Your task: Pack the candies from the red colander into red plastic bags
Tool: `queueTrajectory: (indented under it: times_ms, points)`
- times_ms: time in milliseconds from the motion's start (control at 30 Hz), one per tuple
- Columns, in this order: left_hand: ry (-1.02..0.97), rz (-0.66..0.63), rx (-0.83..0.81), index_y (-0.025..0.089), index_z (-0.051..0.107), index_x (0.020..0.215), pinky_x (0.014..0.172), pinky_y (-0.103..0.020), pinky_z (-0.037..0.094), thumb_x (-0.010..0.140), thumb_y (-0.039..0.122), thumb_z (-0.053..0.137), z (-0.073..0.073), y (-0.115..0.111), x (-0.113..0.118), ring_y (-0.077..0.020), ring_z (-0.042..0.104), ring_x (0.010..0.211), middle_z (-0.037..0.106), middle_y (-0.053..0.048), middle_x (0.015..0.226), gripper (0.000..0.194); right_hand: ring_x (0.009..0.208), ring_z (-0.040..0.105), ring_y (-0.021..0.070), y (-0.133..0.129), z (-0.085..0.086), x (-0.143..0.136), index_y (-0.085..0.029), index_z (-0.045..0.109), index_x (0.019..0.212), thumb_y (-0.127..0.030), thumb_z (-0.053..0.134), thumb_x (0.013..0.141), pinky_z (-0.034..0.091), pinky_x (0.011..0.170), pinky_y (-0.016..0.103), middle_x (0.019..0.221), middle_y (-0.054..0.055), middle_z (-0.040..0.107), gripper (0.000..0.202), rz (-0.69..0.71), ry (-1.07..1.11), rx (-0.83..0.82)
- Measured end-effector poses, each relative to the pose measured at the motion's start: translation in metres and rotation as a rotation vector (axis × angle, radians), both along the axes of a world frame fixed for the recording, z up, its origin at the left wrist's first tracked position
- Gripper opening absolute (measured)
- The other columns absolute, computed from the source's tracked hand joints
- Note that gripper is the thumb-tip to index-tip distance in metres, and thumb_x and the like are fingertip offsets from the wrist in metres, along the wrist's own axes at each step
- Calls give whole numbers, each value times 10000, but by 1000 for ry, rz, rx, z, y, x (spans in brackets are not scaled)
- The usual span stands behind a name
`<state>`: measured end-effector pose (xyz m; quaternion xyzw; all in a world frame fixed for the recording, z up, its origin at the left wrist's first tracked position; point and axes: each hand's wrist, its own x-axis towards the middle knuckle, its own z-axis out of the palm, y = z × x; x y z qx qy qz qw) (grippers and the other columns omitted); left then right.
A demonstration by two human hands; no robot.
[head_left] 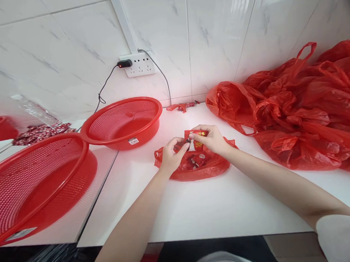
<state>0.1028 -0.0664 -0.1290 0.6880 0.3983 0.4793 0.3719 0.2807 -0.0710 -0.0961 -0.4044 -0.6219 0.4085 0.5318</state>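
Both forearms converge, left hand (173,154) and right hand (212,138) pinching a red packet (198,135).

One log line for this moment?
left hand: pinching small red packet | right hand: same packet | below: open red plastic bag | white counter

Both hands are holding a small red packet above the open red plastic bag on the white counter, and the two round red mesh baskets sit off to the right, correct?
Not quite. In the head view the two round red mesh baskets sit to the left; a heap of red plastic bags lies right. Left hand and right hand do hold the small red packet above the open red plastic bag.
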Motion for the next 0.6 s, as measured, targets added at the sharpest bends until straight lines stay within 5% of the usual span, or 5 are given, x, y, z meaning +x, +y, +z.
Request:
queueTrajectory:
  times_ms: [200,600]
  points:
    - [-160,35,-66,182,660,859,711,-263,492,803,382,670,-2,7,-2,-148,625,752,680,-21,839,208,744,616,166,4,-11,-7,-135,665,953,-492,721,729,496,707,298,891,60,706,424,112,29,-116]
    - [-39,-24,-10,180,626,876,741,-270,476,841,328,630,1,3,-4,-155,598,784,660,-31,863,151,632,548,148,3,-17,-5,-131,641,789,-401,644,779,444,623,274,696,14,634,270,27,-189,-53]
